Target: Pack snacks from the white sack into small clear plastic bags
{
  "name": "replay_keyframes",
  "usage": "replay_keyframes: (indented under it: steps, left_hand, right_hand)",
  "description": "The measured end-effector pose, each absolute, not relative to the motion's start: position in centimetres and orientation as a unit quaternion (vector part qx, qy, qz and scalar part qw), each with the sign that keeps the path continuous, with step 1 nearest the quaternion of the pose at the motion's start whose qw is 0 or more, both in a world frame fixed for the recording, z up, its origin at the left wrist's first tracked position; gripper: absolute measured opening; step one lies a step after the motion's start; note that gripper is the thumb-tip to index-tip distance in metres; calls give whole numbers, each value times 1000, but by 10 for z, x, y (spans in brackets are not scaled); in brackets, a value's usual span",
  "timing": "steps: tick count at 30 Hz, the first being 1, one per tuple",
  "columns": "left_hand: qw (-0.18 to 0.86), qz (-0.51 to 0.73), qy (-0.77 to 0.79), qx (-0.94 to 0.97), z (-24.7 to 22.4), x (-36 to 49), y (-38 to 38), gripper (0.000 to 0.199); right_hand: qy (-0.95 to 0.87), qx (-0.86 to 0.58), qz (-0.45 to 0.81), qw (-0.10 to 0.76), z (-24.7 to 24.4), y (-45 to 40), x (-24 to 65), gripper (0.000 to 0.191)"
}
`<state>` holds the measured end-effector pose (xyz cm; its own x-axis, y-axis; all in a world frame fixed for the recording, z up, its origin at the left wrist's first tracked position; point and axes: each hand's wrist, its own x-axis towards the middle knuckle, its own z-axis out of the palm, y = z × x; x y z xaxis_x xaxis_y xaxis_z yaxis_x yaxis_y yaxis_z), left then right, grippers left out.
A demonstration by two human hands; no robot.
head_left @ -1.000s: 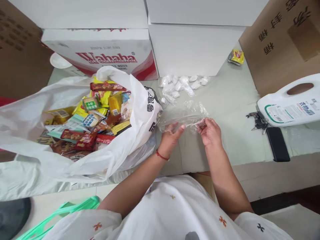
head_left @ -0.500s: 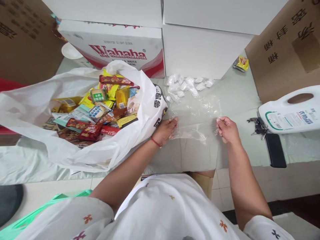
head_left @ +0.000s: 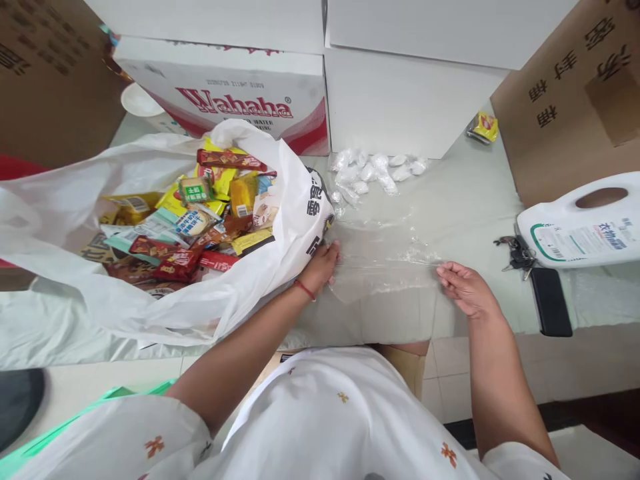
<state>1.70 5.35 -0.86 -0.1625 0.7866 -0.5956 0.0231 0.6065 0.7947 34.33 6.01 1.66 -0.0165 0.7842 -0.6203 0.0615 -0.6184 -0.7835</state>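
Note:
A clear plastic bag is stretched flat between my two hands, low over the cloth-covered table. My left hand, with a red cord at the wrist, is closed on the bag's left side. At the opposite side my right hand pinches a corner between thumb and fingers. Close beside my left hand lies a large white plastic bag, its mouth wide and full of wrapped snacks. Beyond the clear bag sit several small white bundles in clear plastic.
Behind stand a Wahaha carton, a white box and a brown carton. To the right are a white detergent jug, keys, a black phone and a small yellow packet. A white bowl sits back left.
Both hands have moved apart, my right hand to the right and nearer me, my left hand slightly left. The clear bag is now pulled wider and tauter between them.

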Motion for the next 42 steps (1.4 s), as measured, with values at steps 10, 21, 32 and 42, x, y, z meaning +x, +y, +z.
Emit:
replay_keyframes:
  steps: [10, 21, 32, 42]
  left_hand:
    - [430, 230, 699, 523, -6, 31, 49, 50]
    - [396, 219, 695, 558, -4, 36, 58, 38]
    - [318, 315, 686, 574, 78, 48, 20, 24]
    - [305, 191, 617, 700, 7, 76, 142, 41]
  right_hand:
    - [-540, -754, 365, 83, 36, 23, 392, 44]
    - [-851, -495, 143, 102, 0, 64, 213, 58]
    - [-813, -570, 108, 59, -30, 83, 218, 64]
    - [-821, -548, 118, 110, -25, 81, 239, 55]
